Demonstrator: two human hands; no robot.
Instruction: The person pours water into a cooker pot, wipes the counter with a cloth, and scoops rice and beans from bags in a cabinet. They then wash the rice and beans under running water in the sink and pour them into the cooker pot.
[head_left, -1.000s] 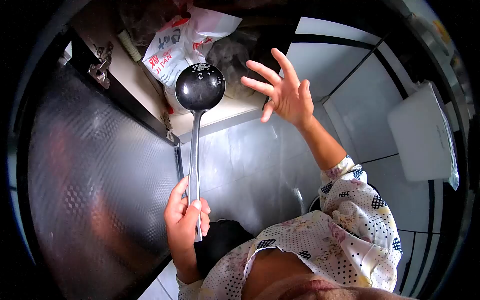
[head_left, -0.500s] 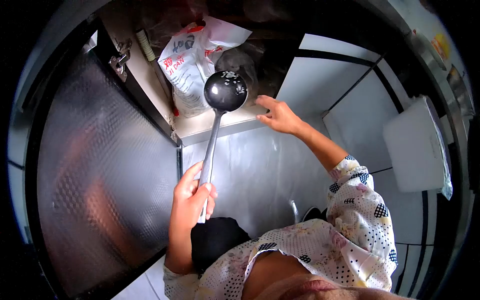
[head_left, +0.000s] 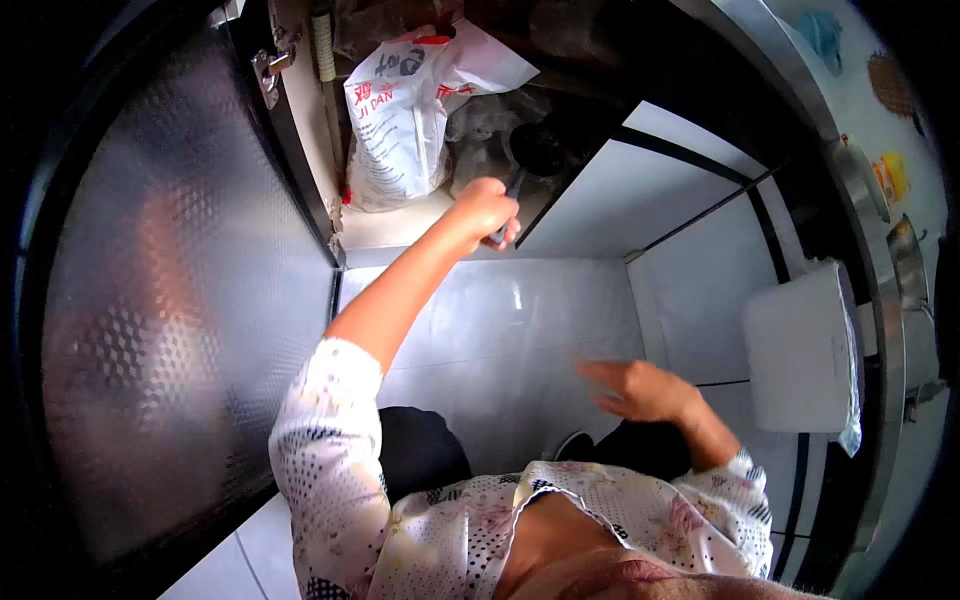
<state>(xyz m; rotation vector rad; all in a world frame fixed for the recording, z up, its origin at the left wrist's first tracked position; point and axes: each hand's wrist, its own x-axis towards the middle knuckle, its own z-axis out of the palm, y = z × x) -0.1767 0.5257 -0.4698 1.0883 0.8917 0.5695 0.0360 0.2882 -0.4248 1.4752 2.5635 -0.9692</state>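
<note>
My left hand is closed round the handle of a ladle, reaching into the open cupboard. The ladle's dark round bowl is in shadow, so its contents cannot be made out. To the left of the bowl stands a white plastic bag with red and black print, full and open at the top. Crumpled clear plastic lies between bag and ladle. My right hand, partly blurred, is over the floor with its fingers stretched out and holds nothing.
A dark textured cupboard door stands open on the left. The pale cupboard sill runs below the bag. On the right are a white door panel, a white box-like object and the metal counter edge.
My left hand has moved forward and right, carrying the ladle into the cupboard; white grains showed in its bowl before. My right hand has drawn back from the cupboard toward my body.
</note>
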